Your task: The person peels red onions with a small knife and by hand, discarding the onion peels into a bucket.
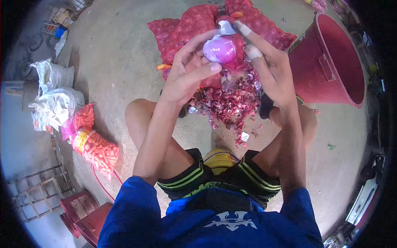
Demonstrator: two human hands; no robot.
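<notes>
My L fingers (pixel 201 74) grip a red onion (pixel 220 50), prob. steadying it for my R fingers (pixel 263 41), whose hold I can't tell; onion skins (pixel 231 101) lie below, prob. for easy dropping.

Concrete floor (pixel 107 53) noted underfoot. On the left, two white sacks (upper (pixel 53 76), lower (pixel 60 103)) are stood close together. Just beside them, a mesh bag of carrot-like roots (pixel 101 155) is laid down, marked by a yellow label (pixel 80 139). Further down, a slatted rack (pixel 39 194) is propped near the pale wall (pixel 16 144); red furniture (pixel 97 221) is partly cut off. A blue object (pixel 61 32) is seen upper left. Right: a green scrap (pixel 331 146) is dropped on the floor; a long white object (pixel 364 200) is half lost in shadow.
</notes>
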